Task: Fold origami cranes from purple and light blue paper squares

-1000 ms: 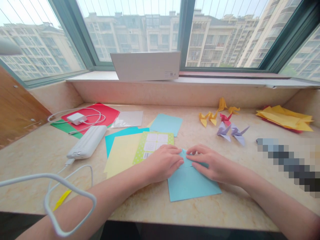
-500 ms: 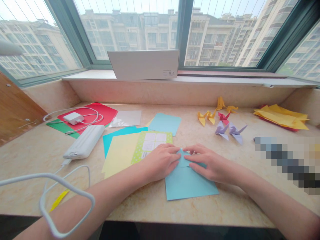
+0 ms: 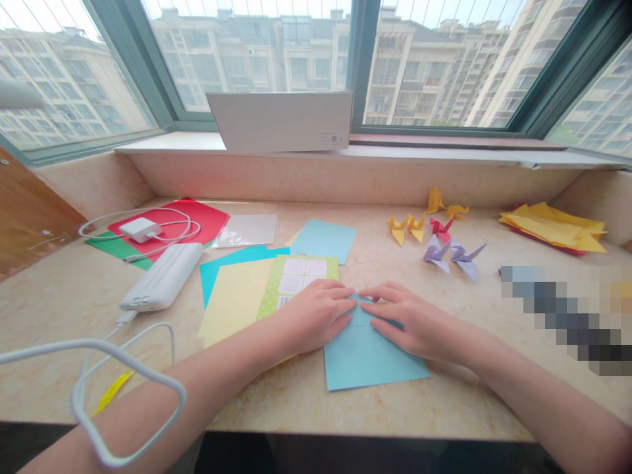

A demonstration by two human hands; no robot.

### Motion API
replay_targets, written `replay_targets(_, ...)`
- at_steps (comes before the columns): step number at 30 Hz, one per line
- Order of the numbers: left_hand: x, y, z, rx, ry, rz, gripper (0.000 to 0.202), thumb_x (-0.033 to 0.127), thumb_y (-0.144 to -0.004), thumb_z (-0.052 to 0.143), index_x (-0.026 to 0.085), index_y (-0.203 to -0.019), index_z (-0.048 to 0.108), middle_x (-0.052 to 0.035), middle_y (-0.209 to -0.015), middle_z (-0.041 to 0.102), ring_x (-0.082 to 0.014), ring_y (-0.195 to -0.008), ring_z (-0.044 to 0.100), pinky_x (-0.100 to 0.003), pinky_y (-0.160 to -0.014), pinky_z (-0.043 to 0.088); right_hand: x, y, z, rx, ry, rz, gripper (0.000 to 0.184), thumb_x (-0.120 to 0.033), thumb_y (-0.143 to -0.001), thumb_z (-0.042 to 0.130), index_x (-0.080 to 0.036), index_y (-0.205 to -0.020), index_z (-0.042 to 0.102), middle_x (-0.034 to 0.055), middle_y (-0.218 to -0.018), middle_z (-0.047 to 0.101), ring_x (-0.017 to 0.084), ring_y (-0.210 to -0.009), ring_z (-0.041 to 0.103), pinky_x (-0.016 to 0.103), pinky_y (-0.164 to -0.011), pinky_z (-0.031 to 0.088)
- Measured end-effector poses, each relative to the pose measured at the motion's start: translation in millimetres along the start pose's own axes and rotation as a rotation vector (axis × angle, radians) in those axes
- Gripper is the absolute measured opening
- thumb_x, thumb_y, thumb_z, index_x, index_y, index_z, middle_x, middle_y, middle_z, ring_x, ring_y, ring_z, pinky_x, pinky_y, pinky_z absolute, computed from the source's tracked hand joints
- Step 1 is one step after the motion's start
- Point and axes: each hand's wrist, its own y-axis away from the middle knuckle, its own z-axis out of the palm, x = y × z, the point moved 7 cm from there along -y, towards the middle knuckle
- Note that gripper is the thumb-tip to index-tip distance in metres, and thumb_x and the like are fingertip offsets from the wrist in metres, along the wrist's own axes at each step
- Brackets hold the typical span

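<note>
A light blue paper sheet (image 3: 368, 359) lies on the marble counter in front of me, its far part folded over. My left hand (image 3: 316, 316) rests on the fold's left side with fingers curled and fingertips pressing the paper. Opposite it, my right hand (image 3: 409, 319) presses the fold's right side, fingers stretched flat. The fingertips of both hands almost meet at the fold's top.
Left of the hands lie yellow paper (image 3: 234, 299), a green dotted sheet (image 3: 296, 276), teal paper and another blue sheet (image 3: 323, 240). A white power bank (image 3: 162, 276) and cables sit further left. Folded paper cranes (image 3: 444, 240) and yellow sheets (image 3: 555, 227) lie right. A white box (image 3: 281, 122) stands on the sill.
Both hands stay on the blue paper's fold with only slight finger shifts. The view has drifted a little, so everything sits slightly lower-left in the picture.
</note>
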Motion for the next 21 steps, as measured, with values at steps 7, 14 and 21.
replay_targets(7, 0.5, -0.7, -1.3, -0.013, 0.001, 0.006, 0.023, 0.023, -0.096, 0.050, 0.016, -0.109, 0.068, -0.0101, -0.126, 0.067, -0.0257, -0.116, 0.062, -0.042, -0.103, 0.047, -1.8, -1.2, 2.9, -0.043, 0.047, 0.009, 0.035, -0.026, -0.098, 0.051, -0.021, -0.130, 0.064, 0.0108, -0.136, 0.060, 0.027, -0.122, 0.053, 0.047, -0.105, 0.046)
replay_targets(14, -8.6, 0.2, 5.7, -0.078, 0.017, -0.047, 0.040, 0.030, -0.095, 0.052, 0.015, -0.132, 0.055, -0.0120, -0.137, 0.060, -0.0279, -0.126, 0.055, -0.045, -0.108, 0.041, -8.4, -4.0, -2.3, -0.008, 0.088, -0.020, 0.028, -0.026, -0.097, 0.053, -0.022, -0.118, 0.071, 0.0098, -0.131, 0.065, 0.027, -0.115, 0.058, 0.048, -0.104, 0.044)
replay_targets(21, -6.2, 0.6, 8.8, -0.124, -0.017, -0.017, 0.044, 0.028, -0.097, 0.046, 0.018, -0.140, 0.047, -0.0091, -0.142, 0.056, -0.0237, -0.136, 0.047, -0.045, -0.116, 0.029, -10.2, -4.0, -0.2, -0.037, 0.129, -0.028, 0.029, -0.028, -0.098, 0.051, -0.020, -0.116, 0.072, 0.0097, -0.127, 0.067, 0.028, -0.115, 0.058, 0.048, -0.103, 0.041)
